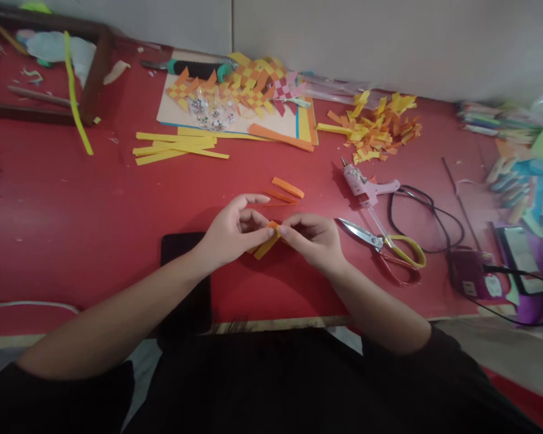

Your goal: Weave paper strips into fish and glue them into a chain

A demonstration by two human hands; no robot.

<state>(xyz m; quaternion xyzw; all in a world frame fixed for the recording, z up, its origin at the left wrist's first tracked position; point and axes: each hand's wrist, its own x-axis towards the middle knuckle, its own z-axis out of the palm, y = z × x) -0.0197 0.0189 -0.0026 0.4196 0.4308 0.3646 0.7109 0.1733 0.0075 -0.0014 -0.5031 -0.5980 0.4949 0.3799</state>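
Observation:
Both hands meet over the red table, close to its front edge. Between them are folded yellow and orange paper strips. My left hand pinches the strips between thumb and a finger, its index finger raised. My right hand grips the strips' right end between thumb and fingertips. Just beyond the fingers lie a few loose orange strips. Yellow strips lie in a loose stack farther left. Woven orange and yellow paper pieces are heaped at the back. The fingers partly hide the held strips.
At right lie a pink glue gun, scissors with blades pointing left, and a black cord. Paper scraps are piled behind them. A dark tablet-like object sits under my left forearm. A wooden frame is back left.

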